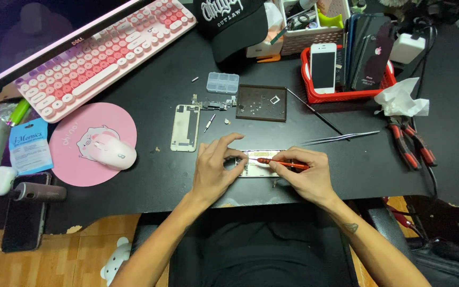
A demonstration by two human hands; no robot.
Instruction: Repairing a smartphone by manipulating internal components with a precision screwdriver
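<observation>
1. Hands meet at the black worktop's [150, 175] near edge: the left hand [213, 167] pinches the opened phone frame [258, 163], seemingly to steady it.
2. Right hand [304, 172] fingers close round a slim red screwdriver [282, 163], tip angled into the frame.
3. Thin metal tweezers [341, 138] and a flat dark parts tray [261, 103] lie just beyond.

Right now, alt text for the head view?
Left hand steadies an opened phone frame on a black desk; right hand works a red screwdriver into it. Nearby: tweezers, parts tray, pink keyboard.
</observation>
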